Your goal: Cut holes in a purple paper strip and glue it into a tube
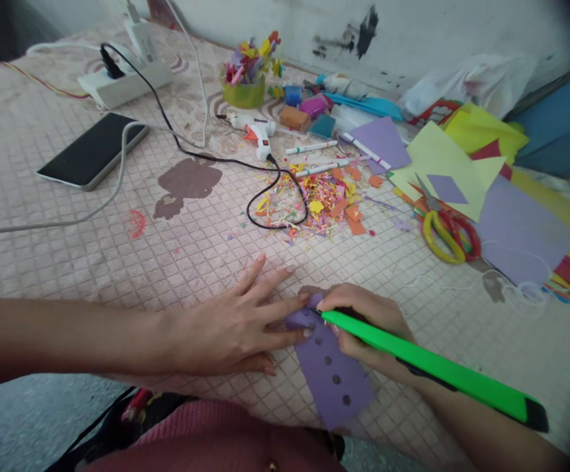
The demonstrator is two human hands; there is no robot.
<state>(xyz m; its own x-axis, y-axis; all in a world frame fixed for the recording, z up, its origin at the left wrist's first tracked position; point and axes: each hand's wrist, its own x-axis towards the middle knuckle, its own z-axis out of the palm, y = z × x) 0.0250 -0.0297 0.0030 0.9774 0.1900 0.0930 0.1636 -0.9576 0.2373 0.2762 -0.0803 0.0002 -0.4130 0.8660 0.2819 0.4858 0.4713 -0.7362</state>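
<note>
- Purple paper strip (344, 367) at the cloth-covered table's (206, 262) near edge, apparently being cut.
- Left hand (235, 331): fingers spread; right hand (373, 310): pinching long green tool (427, 362).
- Next likely needs steady pressure.

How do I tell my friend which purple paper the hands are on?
On the table, near side, find the left hand. Its fingers rest on a purple strip, near the tip of the green tool in the right hand. Unlike the other purple papers farther back, it has a row of dark round spots.

Left hand (233, 328) splayed palm-down; right hand (376, 309) curled, gripping.
</note>
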